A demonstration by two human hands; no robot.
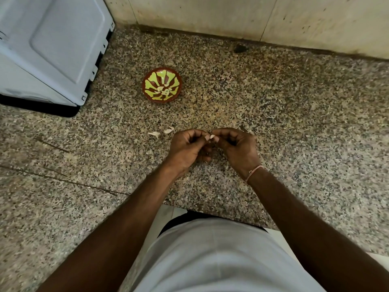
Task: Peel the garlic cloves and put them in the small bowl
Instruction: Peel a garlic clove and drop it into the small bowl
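Observation:
A small brown bowl (161, 84) with a yellow-green pattern stands on the speckled granite counter, with several pale garlic pieces inside it. My left hand (187, 149) and my right hand (236, 147) meet at the fingertips above the counter's middle, both pinching one small white garlic clove (212, 136). Most of the clove is hidden by my fingers. Two pale garlic bits (154, 134) (169, 130) lie on the counter just left of my left hand, between the hands and the bowl.
A light grey appliance (52, 47) fills the back left corner. A stained tiled wall (252, 15) runs along the back. A dark spot (240, 48) lies near the wall. The counter's front edge (210, 211) is close to my body.

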